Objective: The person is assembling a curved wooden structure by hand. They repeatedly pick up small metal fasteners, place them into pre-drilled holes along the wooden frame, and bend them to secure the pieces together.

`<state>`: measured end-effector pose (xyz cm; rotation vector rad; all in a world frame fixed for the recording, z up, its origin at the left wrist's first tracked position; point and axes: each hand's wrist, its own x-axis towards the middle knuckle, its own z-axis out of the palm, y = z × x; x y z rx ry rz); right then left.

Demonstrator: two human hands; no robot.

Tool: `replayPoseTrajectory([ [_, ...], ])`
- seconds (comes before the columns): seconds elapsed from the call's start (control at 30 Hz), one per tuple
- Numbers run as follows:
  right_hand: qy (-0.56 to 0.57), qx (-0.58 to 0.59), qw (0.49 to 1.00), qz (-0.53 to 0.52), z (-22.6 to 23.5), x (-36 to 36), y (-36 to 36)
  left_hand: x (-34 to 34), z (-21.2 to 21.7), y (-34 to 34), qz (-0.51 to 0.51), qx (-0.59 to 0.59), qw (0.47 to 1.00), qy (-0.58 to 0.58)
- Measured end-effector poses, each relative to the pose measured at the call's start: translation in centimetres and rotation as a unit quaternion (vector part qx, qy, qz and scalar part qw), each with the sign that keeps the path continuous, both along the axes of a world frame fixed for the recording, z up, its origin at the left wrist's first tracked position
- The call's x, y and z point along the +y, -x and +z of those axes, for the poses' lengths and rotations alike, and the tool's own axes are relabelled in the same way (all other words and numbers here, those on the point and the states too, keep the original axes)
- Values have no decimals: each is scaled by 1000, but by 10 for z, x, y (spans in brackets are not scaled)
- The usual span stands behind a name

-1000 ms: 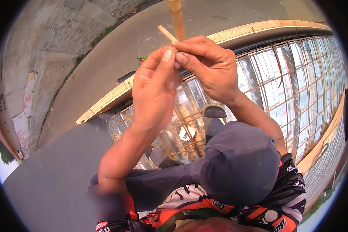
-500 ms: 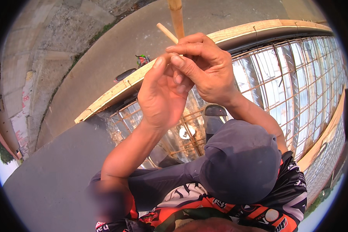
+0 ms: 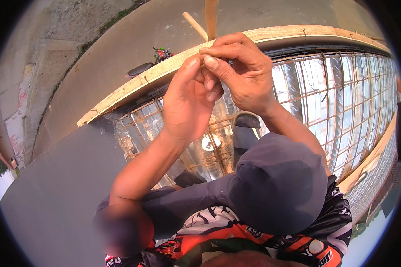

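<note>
In the head view, the person's left hand (image 3: 185, 104) and right hand (image 3: 249, 78) are meeting in front of the timber board (image 3: 298, 33), covering a middle stretch of it. The right thumb and forefinger are drawing close as in a pinch, while the left hand is lifting its thumb toward them, its other fingers curling loosely. Whether anything is being gripped between these tips I cannot tell; nothing there is showing clearly, nor can I tell whether the tips are touching. The hands are probably being raised together so that fine fingerwork is staying in sight.

The board, the thing nearest the hands, is running along the outer edge, seemingly bounding the bar mesh (image 3: 298, 95) on its near side. That mesh is lying over shiny metal sheets (image 3: 314, 73), perhaps as reinforcement. A round white piece (image 3: 210, 143) is also lying on the board's near side, below the hands. Beyond the board, a thick pole (image 3: 211, 18) and a thinner stick (image 3: 195, 26) are showing, and a motorbike (image 3: 161, 54) is standing, apparently parked.
</note>
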<state>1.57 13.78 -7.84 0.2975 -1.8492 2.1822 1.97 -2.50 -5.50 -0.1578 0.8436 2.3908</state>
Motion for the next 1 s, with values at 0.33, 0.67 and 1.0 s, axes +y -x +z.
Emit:
replayPoseTrajectory([
  [0.33,-70,-130,985,90,-36,32,18,-146,-20,29,198,209,856,429],
  [0.67,-491,1,793,360,-107,-57,-51,-166,-114,-82,-101,366,565,732],
  [1.0,-307,-285,820,391,-74,-40,-42,-192,-154,-75,-217,493,451,711],
])
